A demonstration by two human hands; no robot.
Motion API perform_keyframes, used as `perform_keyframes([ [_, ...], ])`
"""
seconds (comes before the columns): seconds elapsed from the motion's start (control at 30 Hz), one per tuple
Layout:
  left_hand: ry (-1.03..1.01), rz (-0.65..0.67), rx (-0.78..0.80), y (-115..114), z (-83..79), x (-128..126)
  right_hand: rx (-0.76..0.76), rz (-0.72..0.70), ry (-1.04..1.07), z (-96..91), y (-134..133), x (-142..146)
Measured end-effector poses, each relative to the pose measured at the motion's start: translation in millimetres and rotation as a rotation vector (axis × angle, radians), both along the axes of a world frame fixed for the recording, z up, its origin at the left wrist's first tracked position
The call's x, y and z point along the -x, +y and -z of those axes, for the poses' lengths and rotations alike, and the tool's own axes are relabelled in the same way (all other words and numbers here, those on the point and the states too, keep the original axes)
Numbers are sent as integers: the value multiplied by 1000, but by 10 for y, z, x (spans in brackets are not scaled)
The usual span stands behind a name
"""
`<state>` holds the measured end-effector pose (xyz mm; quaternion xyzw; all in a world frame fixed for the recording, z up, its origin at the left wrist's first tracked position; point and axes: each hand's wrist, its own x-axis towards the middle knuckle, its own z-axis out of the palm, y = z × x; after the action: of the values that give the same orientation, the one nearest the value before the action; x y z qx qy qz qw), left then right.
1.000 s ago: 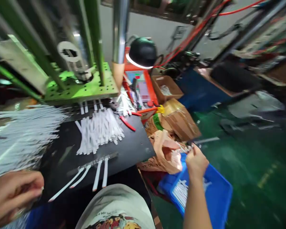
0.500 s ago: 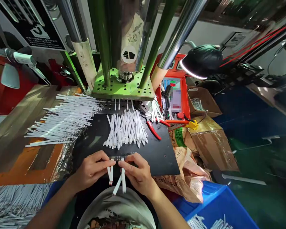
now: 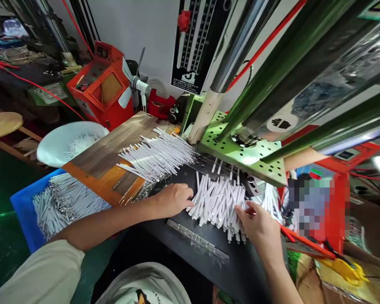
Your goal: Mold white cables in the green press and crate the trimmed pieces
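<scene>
A pile of flat white cables [image 3: 215, 198] with small ends lies on the black work plate [image 3: 177, 261]. My left hand [image 3: 174, 198] is closed at the left side of this pile, its fingertips against the nearest cables; whatever they hold is hidden. At the pile's right side is my right hand [image 3: 261, 226], its thumb touching the cables and the other fingers a little apart from it. In front of the pile, a slotted metal strip [image 3: 196, 240] rests on the plate, with neither hand on it.
The press's green perforated plate [image 3: 240, 156] stands behind the pile, with thick green columns. More white cables [image 3: 158, 154] spread over a wooden board [image 3: 114, 147] at left. A blue bin [image 3: 25, 211] of cables sits below. A red control box [image 3: 332, 211] is at right.
Both hands have let go of the metal strip, which now lies on the plate, and moved forward to the cable pile. The view has turned left.
</scene>
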<state>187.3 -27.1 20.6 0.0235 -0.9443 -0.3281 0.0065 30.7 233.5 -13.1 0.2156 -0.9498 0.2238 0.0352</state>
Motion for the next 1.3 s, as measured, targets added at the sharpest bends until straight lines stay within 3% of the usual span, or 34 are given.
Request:
perform_keyframes([
  [0.1, 2, -56, 250, -333, -61, -470, -21, -122, 199, -121, -184, -168],
  [0.17, 54, -137, 519, -570, -62, -696, -20, -338, 156, -247, -482, -279],
  [0.23, 116, -151, 684, -754, -21, -787, -74, -571, 71, -347, -921, -369],
  [0.3, 165, -100, 682, -844, 36, -768, -197, -695, 22, -388, -1429, -443],
  [0.4, 253, -52, 627, -834, 80, -671, -321, -724, -8, -376, -2093, -542],
  [0.5, 356, -48, 540, -778, 16, -633, -350, -697, -16, -381, -2343, -607],
  [0.6, 432, -87, 261, -754, -112, -694, -400, -695, -34, -451, -2039, -631],
  [0.7, 349, -145, -200, -714, -149, -790, -443, -629, 0, -522, -1361, -685],
  [0.8, 281, -181, -492, -555, -2, -843, -241, -542, 2, -487, -670, -863],
  [0.9, 351, -152, -428, -251, 226, -830, 145, -488, -100, -309, -222, -1140],
  [1.0, 479, -5, -258, 97, 392, -763, 378, -446, -147, -88, -46, -1371],
  [1.13, 549, 115, -209, 418, 473, -652, 433, -459, -83, 76, -49, -1482],
  [1.3, 515, 160, -33, 480, 443, -627, 379, -549, 5, 163, -82, -1469],
])
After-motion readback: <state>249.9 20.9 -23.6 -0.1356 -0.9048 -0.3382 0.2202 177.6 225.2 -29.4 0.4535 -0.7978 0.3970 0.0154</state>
